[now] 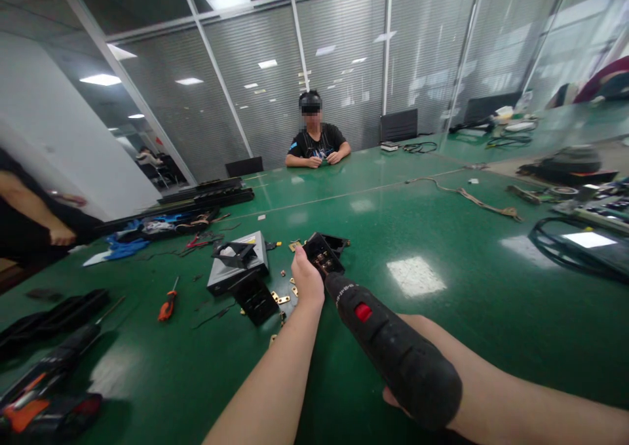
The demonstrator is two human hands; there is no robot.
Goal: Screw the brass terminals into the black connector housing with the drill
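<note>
One head view: a power drill [393,350] met a black housing [314,247] over the green worktop [491,301].
Drill collar [345,292]: pale markings ringed it, too small to read.
Labels: a yellow-edged sticker [252,240] on the grey box [219,276] was illegible, as was the print on the shirt [320,145] of a person seated across.
Left hand [309,281]: its fingers were clamped on the black housing, the thumb along the near side, the others hidden behind it.
Right hand [430,333]: its fingers were closed round the drill's handle, mostly masked by the drill body.
Drill tip: it pointed into the housing's near edge; whether it touched a screw could not be told.
Black housing: open-faced and tilted, with small brass-coloured pieces inside, just ahead of the left thumb.
Brass-coloured plates [282,299]: these lay scattered left of the left wrist, beside a second black housing [255,301].
Orange-handled screwdriver [167,307]: it lay farther left.
Orange-and-black tool [34,409]: blurred, cut off at the left edge.
</note>
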